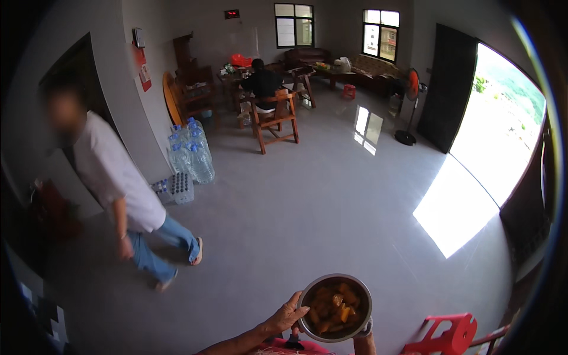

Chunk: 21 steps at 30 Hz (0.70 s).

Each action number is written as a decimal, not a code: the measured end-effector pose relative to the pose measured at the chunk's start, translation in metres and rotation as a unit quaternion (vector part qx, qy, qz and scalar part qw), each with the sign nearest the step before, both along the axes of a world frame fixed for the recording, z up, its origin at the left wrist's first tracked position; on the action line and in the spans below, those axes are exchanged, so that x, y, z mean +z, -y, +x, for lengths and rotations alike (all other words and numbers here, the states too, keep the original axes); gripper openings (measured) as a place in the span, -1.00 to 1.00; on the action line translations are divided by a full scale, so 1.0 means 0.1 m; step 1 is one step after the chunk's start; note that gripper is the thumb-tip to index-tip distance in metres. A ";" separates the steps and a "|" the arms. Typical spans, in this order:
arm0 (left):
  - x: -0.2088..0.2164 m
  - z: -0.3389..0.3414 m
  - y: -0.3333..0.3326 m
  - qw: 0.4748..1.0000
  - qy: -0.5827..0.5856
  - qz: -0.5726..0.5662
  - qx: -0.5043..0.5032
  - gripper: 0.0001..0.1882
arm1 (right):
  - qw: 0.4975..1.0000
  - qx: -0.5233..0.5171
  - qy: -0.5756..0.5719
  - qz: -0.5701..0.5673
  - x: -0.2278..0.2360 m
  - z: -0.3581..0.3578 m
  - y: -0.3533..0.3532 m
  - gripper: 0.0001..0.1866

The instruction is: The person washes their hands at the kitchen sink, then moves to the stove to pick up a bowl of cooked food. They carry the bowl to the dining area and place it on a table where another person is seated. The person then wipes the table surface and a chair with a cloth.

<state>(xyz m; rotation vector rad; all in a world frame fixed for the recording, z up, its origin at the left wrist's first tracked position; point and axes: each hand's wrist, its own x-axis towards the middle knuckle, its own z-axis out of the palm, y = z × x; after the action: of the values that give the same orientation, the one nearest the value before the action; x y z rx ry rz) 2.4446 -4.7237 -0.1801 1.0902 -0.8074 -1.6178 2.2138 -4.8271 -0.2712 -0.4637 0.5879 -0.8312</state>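
Observation:
A round metal bowl (334, 339) is held low at the front, just right of the middle. Orange-brown chunks of food (337, 305) lie in dark liquid inside it. My left hand (287, 313) grips the bowl's left side, thumb over the rim and fingers beneath. At the lower right of the bowl is my right hand (364, 339), mostly hidden by it. Something greyish shows there against the bowl's side; I cannot tell what it is. The right fingers are largely out of sight, but the hand supports the bowl.
A person in a white shirt (127, 171) walks at left. Another person (264, 83) sits on a wooden chair (278, 118). Water bottles (198, 163) stand by the wall. A red plastic stool (449, 337) is close at right, a fan (408, 106) by the open doorway (491, 130).

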 end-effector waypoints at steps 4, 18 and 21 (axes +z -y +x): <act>-0.03 0.44 1.08 1.000 0.010 -0.016 0.018 -0.57 | 1.000 0.004 -0.004 -0.005 -0.06 0.37 1.11 -0.48; -0.47 1.58 5.50 0.989 -0.033 -0.010 -0.144 -0.51 | 0.994 -0.110 -0.022 0.016 -0.24 1.46 4.96 -0.46; -0.61 1.76 6.53 0.991 -0.014 -0.002 -0.131 -0.51 | 0.994 -0.110 -0.010 0.003 -0.34 1.67 5.99 -0.46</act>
<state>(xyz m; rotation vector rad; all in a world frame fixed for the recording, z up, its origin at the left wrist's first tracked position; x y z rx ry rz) 2.6209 -5.3772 -0.2408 0.9882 -0.9670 -1.8427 2.3812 -5.4260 -0.3049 -0.4054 0.6681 -1.0353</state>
